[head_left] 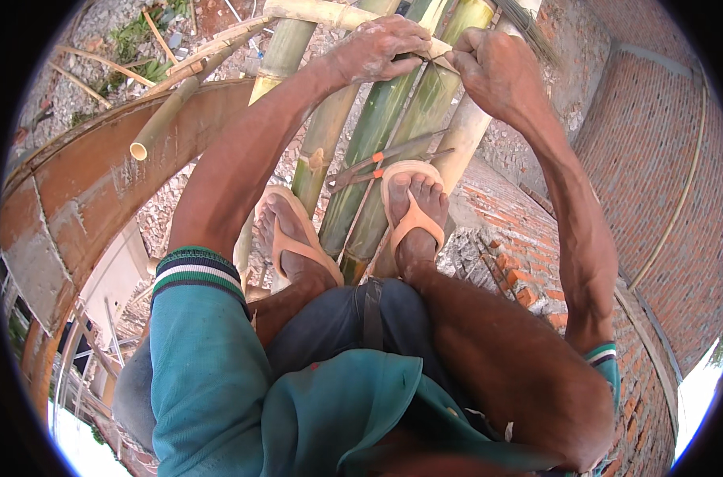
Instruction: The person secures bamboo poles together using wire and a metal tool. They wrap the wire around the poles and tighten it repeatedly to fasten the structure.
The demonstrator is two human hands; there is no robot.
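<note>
Up on the far part of the long poles, in the head view, two bare hands are close together. The poles are bamboo, some green and some pale, in a row. The pale crosspiece lies over them, from past their left edge toward their right edge, so many poles seem to help hold it up.

The left hand is on top of the crosspiece, near its right end. Its grip is bent around the piece, maybe so the piece does not slip. The right hand is just beside that end. Its grip is squeezed tight like a little fist. I cannot tell what is in it, but such a pinch would suit something thin.

Nearer to the body, the pliers lie across the poles, just beside the right foot. They have long dark arms with orange bands. There, they look easy to reach. The right foot is on the poles, and the left foot is by their left edge. Both wear peach sandals. The right foot's weight may stop the round poles from rolling.

By the right edge, past the right hand, is a bundle of thin strands. A brick wall is farther right. On the left, a short hollow pole sticks out over a brown beam.
</note>
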